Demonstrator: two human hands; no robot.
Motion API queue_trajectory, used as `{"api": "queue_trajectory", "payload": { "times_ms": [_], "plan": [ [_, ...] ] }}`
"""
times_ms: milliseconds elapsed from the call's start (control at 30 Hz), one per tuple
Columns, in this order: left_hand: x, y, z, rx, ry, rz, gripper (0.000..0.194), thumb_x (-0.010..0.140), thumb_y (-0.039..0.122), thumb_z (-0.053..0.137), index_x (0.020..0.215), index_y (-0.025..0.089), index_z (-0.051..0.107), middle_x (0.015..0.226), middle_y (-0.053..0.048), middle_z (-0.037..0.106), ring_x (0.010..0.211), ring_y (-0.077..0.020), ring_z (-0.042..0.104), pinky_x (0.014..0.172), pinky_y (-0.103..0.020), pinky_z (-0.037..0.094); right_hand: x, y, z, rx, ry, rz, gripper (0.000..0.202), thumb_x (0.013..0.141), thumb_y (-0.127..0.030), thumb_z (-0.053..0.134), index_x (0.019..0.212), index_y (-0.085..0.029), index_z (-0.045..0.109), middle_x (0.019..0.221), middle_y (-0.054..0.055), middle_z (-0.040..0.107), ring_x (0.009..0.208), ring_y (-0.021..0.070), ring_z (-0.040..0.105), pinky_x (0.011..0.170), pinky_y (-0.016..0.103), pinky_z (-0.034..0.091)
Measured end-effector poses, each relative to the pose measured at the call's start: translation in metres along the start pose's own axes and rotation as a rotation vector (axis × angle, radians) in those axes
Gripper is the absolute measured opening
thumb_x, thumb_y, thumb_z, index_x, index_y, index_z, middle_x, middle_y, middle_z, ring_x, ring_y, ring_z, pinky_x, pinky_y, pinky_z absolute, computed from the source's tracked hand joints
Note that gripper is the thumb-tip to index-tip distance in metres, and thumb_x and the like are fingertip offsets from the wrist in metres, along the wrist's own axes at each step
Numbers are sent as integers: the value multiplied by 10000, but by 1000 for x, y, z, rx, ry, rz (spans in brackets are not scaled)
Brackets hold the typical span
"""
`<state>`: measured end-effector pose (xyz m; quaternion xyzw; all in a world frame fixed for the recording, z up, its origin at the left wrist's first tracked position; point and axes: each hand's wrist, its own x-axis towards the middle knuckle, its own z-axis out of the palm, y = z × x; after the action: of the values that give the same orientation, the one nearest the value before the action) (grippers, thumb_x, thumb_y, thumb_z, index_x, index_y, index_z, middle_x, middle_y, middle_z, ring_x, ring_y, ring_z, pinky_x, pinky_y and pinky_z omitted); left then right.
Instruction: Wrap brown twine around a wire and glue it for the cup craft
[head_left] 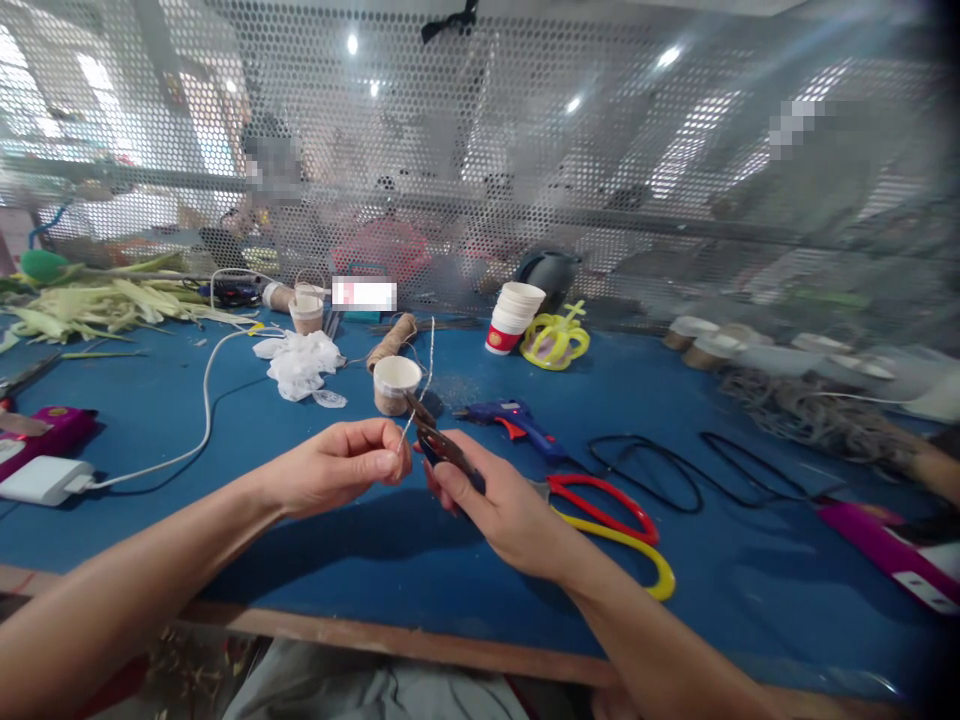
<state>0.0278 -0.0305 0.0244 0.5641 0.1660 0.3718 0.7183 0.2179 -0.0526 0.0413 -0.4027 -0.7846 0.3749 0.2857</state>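
Note:
My left hand (349, 465) pinches the lower end of a thin white twisted cord (430, 365), which stands up from the fingertips. My right hand (480, 490) is closed around dark pliers or cutters (450, 447), whose jaws touch or nearly touch the cord just above my left fingertips. Behind the tool's tip is a small twine-wrapped paper cup (396, 385). A roll of brown twine (392, 342) lies behind that cup. To the right of my right hand are a blue glue gun (517, 420) and scissors with red and yellow handles (611, 512).
Crumpled white material (300, 362) and pale husks (112, 305) lie left. Stacked paper cups (514, 317) and a yellow woven piece (555, 340) stand behind. Purple power strips (885, 545) and cables lie on the blue table (360, 570). Another person's arm (937, 470) shows at right.

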Motion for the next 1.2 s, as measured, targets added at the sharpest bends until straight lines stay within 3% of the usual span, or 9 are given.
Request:
{"api": "queue_trajectory", "payload": {
  "times_ms": [200, 367, 500, 633, 767, 933, 1033, 1133, 1200],
  "plan": [
    [-1, -1, -1, 36, 9, -1, 240, 754, 340, 606, 672, 131, 519, 649, 6, 454, 645, -101, 389, 644, -253, 282, 0, 3, 2, -58, 51, 4, 209, 882, -358, 374, 892, -178, 481, 652, -10, 483, 629, 124, 472, 634, 254, 392],
    [1, -1, -10, -135, -63, -80, 207, 729, 315, 638, 685, 123, 576, 653, -26, 550, 664, -120, 487, 649, -257, 327, 0, 5, 1, -3, 9, 8, 193, 886, -353, 370, 865, -184, 461, 685, -9, 502, 593, 105, 457, 608, 241, 396],
    [3, 1, -16, -160, 16, -80, 219, 689, 320, 678, 730, 110, 630, 682, -42, 602, 669, -125, 544, 656, -254, 365, 1, 3, 0, -18, -25, 9, 188, 883, -320, 380, 931, -171, 485, 751, 12, 547, 653, 115, 494, 641, 250, 411],
    [2, 3, -17, -103, 66, -82, 201, 672, 293, 697, 676, 117, 601, 552, 0, 559, 561, -91, 502, 579, -223, 342, 4, 3, 1, -59, -42, 22, 230, 873, -298, 407, 1039, -162, 488, 907, 55, 596, 814, 154, 548, 737, 287, 428],
    [2, 7, -23, -12, 161, -28, 198, 688, 282, 683, 665, 130, 558, 558, 6, 540, 573, -92, 482, 566, -219, 334, 2, 6, -1, -149, -34, 42, 316, 861, -318, 433, 1129, -158, 483, 1072, 96, 583, 963, 194, 547, 833, 335, 422],
    [6, 15, -38, -58, 374, 160, 196, 709, 271, 661, 654, 147, 521, 565, 28, 489, 556, -77, 453, 567, -211, 353, 9, 9, -30, -332, 65, 58, 407, 836, -405, 455, 1165, -168, 491, 1132, 118, 577, 1007, 236, 550, 854, 378, 426],
    [8, 13, -40, -54, 397, 113, 213, 685, 284, 680, 656, 142, 523, 558, 29, 477, 546, -76, 445, 543, -203, 347, 37, 20, -60, -563, 173, 157, 446, 843, -483, 401, 1125, -160, 522, 1137, 144, 575, 1003, 262, 555, 820, 369, 436],
    [8, 7, -36, -2, 373, 44, 242, 665, 312, 694, 665, 143, 521, 562, 29, 494, 548, -72, 439, 540, -197, 332, 76, 45, -84, -783, 122, 350, 468, 887, -456, 300, 1044, -102, 564, 1022, 187, 611, 943, 276, 578, 785, 377, 441],
    [8, 3, -34, 43, 339, -6, 268, 654, 344, 698, 671, 146, 517, 562, 29, 507, 551, -73, 438, 546, -200, 323, 100, 65, -93, -818, 101, 421, 416, 885, -400, 359, 1000, -68, 581, 969, 206, 615, 910, 282, 585, 766, 389, 450]
  ]
}}
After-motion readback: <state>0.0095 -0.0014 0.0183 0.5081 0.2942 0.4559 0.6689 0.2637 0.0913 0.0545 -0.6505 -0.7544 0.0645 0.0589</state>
